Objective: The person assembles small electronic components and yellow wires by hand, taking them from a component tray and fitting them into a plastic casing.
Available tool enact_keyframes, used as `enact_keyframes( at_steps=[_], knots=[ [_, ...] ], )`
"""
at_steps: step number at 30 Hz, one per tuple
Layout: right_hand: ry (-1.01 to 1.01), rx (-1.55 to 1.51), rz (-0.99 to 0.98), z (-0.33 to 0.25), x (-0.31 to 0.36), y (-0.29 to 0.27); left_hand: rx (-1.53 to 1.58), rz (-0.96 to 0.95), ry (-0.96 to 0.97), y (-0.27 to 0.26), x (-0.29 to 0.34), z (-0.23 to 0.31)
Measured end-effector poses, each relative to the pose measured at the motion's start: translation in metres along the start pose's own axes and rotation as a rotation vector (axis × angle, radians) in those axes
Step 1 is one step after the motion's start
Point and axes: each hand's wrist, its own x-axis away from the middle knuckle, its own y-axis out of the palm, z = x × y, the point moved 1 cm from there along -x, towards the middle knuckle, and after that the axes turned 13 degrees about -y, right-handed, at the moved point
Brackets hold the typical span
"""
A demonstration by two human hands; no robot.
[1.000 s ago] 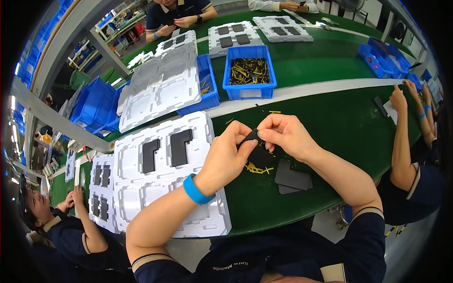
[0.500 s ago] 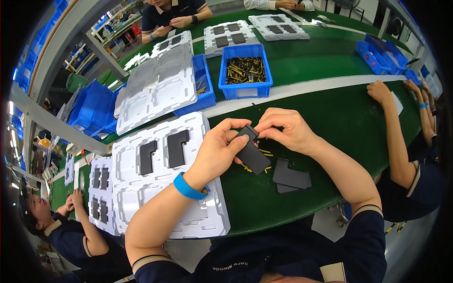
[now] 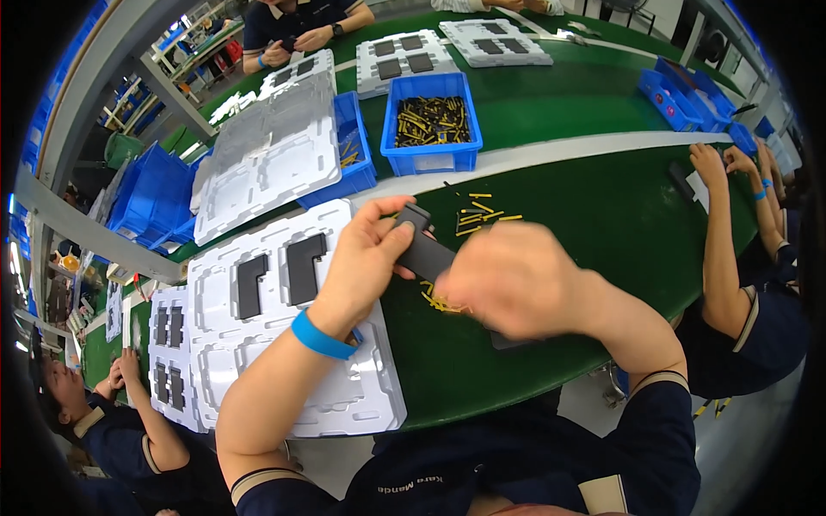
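Note:
A flat black L-shaped block (image 3: 422, 251) is gripped between the thumb and fingers of my left hand (image 3: 361, 254), above the green table. My right hand (image 3: 514, 277) is smeared by motion beside the block's lower end and overlaps it; its fingers cannot be made out. Under that hand, a dark edge of the stacked black blocks (image 3: 509, 342) shows, the rest hidden. Small yellow-and-black strips (image 3: 482, 211) lie scattered beyond my hands, with more yellow strips (image 3: 440, 299) below the held block. To the left, a white moulded tray (image 3: 372, 397) carries two black blocks (image 3: 307, 268).
A blue bin (image 3: 430, 162) full of yellow-and-black strips stands beyond my hands. Stacked clear-white trays (image 3: 274, 155) rest over another blue bin (image 3: 351, 182). Co-workers sit at the left, right and far side. A grey metal post (image 3: 95, 228) rises at left.
My right hand has left the block's upper end and moved down and toward me, over the stacked blocks. Loose strips beyond are now uncovered. The view has shifted slightly.

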Motion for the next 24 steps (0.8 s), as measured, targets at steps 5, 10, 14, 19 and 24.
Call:
enact_keyframes(
  at_steps=[5, 10, 14, 19, 24],
  knots=[
    [-0.157, -0.402, 0.128, -0.071, -0.037, -0.004, -0.088, -0.046, 0.122, -0.003, 0.009, 0.024],
    [0.083, -0.326, -0.017, -0.052, -0.040, -0.021, 0.019, 0.076, 0.219, -0.039, 0.031, 0.050],
    [0.407, -0.091, -0.270, 0.038, 0.020, -0.008, 0.104, 0.272, 0.280, -0.104, 0.043, 0.046],
    [0.603, 0.049, -0.384, 0.061, 0.054, 0.019, -0.072, 0.679, 0.278, -0.215, 0.084, 0.008],
    [0.770, 0.047, -0.441, 0.057, 0.057, 0.017, -0.352, 0.970, 0.109, -0.264, 0.115, -0.024]
  ],
)
